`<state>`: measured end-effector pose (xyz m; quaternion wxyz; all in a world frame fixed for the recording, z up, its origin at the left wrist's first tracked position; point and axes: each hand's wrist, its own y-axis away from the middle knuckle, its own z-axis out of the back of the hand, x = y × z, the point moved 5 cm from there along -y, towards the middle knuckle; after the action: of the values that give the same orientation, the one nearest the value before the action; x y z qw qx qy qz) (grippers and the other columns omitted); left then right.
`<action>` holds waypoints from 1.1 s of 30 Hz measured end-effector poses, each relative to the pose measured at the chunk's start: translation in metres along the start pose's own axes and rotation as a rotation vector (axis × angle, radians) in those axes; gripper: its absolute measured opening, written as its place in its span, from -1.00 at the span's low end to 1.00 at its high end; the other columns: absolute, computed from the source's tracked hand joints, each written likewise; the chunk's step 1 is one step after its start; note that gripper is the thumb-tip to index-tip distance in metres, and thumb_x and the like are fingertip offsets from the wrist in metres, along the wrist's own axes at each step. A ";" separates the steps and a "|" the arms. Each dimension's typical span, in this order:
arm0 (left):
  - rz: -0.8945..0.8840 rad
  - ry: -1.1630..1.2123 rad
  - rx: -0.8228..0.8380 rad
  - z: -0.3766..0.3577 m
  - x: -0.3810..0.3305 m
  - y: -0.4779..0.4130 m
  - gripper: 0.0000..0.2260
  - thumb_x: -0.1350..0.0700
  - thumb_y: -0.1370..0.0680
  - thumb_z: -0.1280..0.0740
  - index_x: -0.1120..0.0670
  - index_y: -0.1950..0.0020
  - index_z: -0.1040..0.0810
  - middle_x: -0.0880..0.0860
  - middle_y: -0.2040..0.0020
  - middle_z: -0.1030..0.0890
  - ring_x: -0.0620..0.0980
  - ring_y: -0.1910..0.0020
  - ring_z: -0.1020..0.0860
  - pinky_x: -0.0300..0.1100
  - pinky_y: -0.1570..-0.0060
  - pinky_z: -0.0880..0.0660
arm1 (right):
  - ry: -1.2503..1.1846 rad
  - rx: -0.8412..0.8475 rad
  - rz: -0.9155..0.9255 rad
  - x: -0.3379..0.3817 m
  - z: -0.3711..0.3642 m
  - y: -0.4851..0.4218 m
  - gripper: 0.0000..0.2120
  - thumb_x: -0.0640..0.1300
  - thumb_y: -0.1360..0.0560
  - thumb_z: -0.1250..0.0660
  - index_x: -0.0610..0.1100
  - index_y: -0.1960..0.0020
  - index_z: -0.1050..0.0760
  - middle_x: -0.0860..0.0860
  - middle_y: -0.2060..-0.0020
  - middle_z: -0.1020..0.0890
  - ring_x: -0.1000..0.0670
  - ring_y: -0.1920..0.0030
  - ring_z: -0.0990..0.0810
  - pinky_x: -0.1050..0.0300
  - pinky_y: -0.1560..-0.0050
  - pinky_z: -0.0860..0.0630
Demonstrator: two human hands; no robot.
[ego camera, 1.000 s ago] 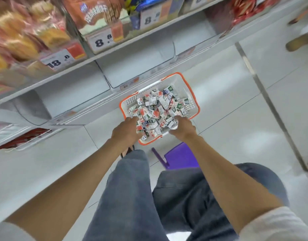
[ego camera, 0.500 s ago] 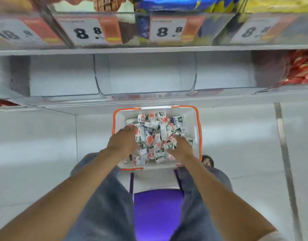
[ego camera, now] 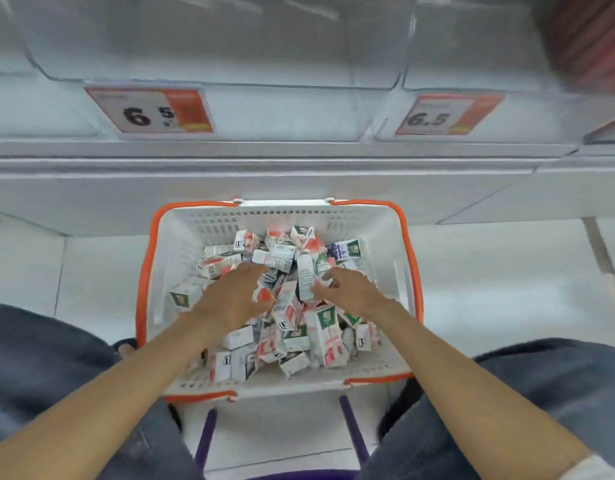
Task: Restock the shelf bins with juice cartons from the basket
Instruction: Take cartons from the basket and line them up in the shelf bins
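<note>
A white basket with an orange rim (ego camera: 409,265) stands on the floor in front of me, heaped with several small juice cartons (ego camera: 325,329). Both of my hands are inside it, over the heap. My left hand (ego camera: 231,297) lies with fingers stretched forward and touches the cartons on the left of the pile. My right hand (ego camera: 349,291) has loosely curled fingers; its thumb and forefinger touch the right edge of an upright white carton (ego camera: 305,277). Above the basket are clear shelf bins (ego camera: 212,46) with nothing visible in them.
Orange price tags reading 6.5 (ego camera: 150,110) (ego camera: 448,114) hang on the bin fronts. The white shelf base (ego camera: 299,181) runs right behind the basket. A purple stool (ego camera: 205,439) is under me, my knees (ego camera: 39,362) flank the basket. Red packets (ego camera: 592,39) blur at top right.
My view has dropped and closed in on the basket. Both hands moved from the basket's near edge forward into the carton heap, fingers spreading over the cartons.
</note>
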<state>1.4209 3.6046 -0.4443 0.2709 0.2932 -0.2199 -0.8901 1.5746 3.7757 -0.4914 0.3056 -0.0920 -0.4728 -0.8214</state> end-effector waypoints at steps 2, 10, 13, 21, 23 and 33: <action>-0.015 0.063 -0.030 -0.003 0.007 0.003 -0.33 -0.20 -0.49 -0.37 -0.05 -0.52 -0.20 0.00 -0.53 -0.25 0.03 -0.43 -0.35 -0.02 -0.33 -0.39 | 0.003 0.073 -0.007 0.001 -0.008 0.002 -0.07 0.54 -0.24 -0.29 -0.03 -0.41 -0.35 -0.02 -0.42 -0.41 -0.05 -0.26 -0.49 0.09 -0.10 -0.41; -0.076 0.214 -0.122 0.005 -0.016 0.038 -0.38 -0.12 -0.50 -0.41 0.01 -0.48 -0.27 0.08 -0.46 -0.34 0.07 -0.32 -0.44 0.03 -0.29 -0.41 | 0.049 0.002 0.062 0.035 -0.010 0.044 -0.49 0.17 -0.35 -0.52 -0.18 -0.10 -0.56 -0.09 -0.05 -0.58 0.07 0.29 -0.57 0.12 0.19 -0.55; -0.069 0.328 -0.077 -0.002 -0.020 0.040 -0.32 -0.13 -0.47 -0.44 0.02 -0.49 -0.26 0.04 -0.45 -0.35 0.05 -0.32 -0.43 -0.05 -0.26 -0.41 | 0.045 -0.180 0.141 0.054 -0.002 0.049 -0.60 0.07 -0.41 -0.49 -0.31 0.24 -0.60 -0.19 0.33 -0.57 -0.01 0.35 -0.50 0.06 0.17 -0.49; 0.072 0.954 -0.127 -0.002 -0.009 0.005 -0.54 0.28 -0.44 -0.47 0.11 -0.28 -0.38 0.09 -0.07 -0.61 0.05 -0.02 -0.62 -0.07 0.06 -0.60 | -0.513 -0.230 0.250 0.076 0.032 0.027 -0.62 0.13 -0.53 -0.33 -0.12 -0.18 -0.58 -0.09 -0.09 -0.65 -0.03 -0.02 -0.65 -0.01 -0.18 -0.57; 0.131 0.980 -0.114 -0.004 0.013 0.003 -0.53 0.29 -0.44 -0.47 0.11 -0.28 -0.39 0.09 -0.06 -0.63 0.03 0.00 -0.63 -0.10 0.12 -0.59 | -0.204 -0.243 0.099 0.052 0.025 0.008 -0.50 0.12 -0.57 -0.27 -0.20 -0.35 -0.45 -0.15 -0.29 -0.53 -0.11 -0.23 -0.53 -0.01 -0.29 -0.42; 0.244 1.155 -0.110 -0.024 0.053 0.000 -0.64 0.29 -0.47 -0.45 0.07 -0.18 -0.42 0.05 0.00 -0.63 -0.11 0.29 -0.66 -0.25 0.45 -0.54 | -0.348 -0.146 -0.138 0.023 -0.033 -0.029 -0.31 -0.15 -0.43 -0.48 -0.26 -0.45 -0.26 -0.17 -0.36 -0.41 -0.10 -0.21 -0.48 0.16 -0.10 -0.42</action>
<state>1.4000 3.5665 -0.4830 0.4619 0.6882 -0.0224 -0.5591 1.5436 3.7494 -0.5199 0.1550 -0.2218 -0.4630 -0.8441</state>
